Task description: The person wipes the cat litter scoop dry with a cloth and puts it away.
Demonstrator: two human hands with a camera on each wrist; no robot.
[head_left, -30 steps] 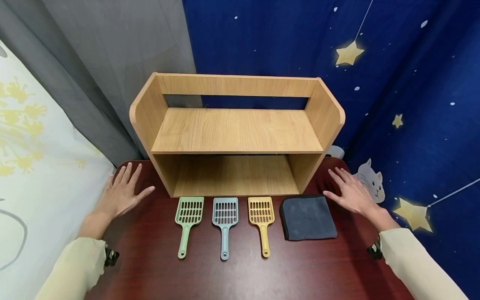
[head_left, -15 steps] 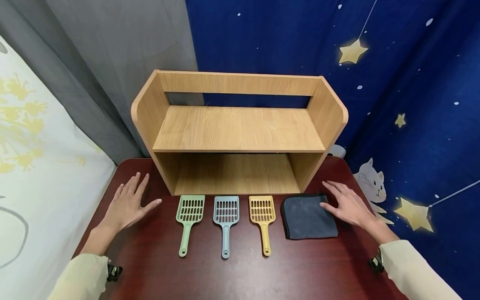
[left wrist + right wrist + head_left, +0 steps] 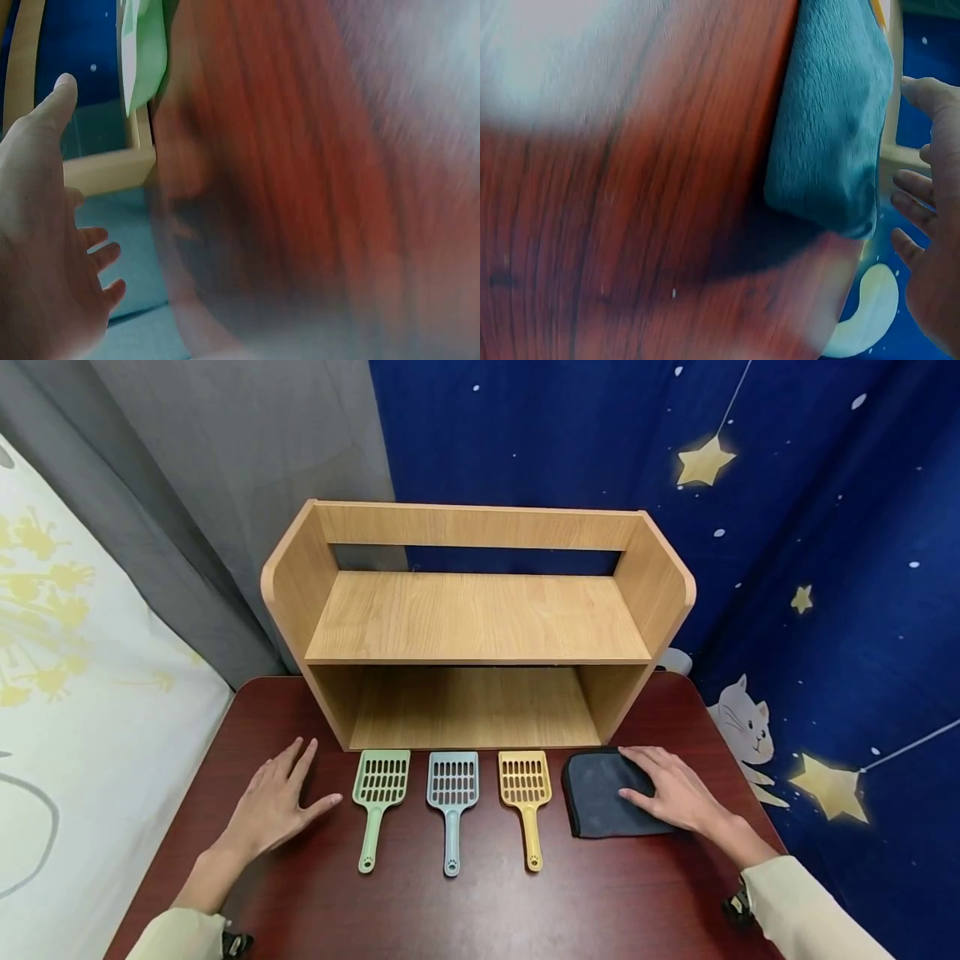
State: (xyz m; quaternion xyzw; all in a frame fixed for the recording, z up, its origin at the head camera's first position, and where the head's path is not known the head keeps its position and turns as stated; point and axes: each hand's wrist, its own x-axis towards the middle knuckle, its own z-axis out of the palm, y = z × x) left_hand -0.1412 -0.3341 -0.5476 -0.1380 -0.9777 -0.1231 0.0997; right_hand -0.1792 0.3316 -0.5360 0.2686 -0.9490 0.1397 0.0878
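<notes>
My right hand hovers over the right part of a folded dark grey cloth with black edging, its fingers spread and relaxed. In the right wrist view a gap shows between that hand and the cloth. My left hand is held over the table at the left, fingers extended, holding nothing. Nearest to it lies a green slotted litter scoop, seen edge-on in the left wrist view. A blue litter scoop and a yellow one lie in the same row, handles toward me.
Behind the row stands a two-tier wooden shelf with raised sides and a back rail. The dark red table ends near both hands' outer sides. Grey and blue star-printed curtains hang behind; a white patterned cloth hangs at left.
Both hands have come inward and nearer to me from beside the shelf. The right hand now overlaps the cloth; the left is closer to the green scoop. Scoops and cloth stay put.
</notes>
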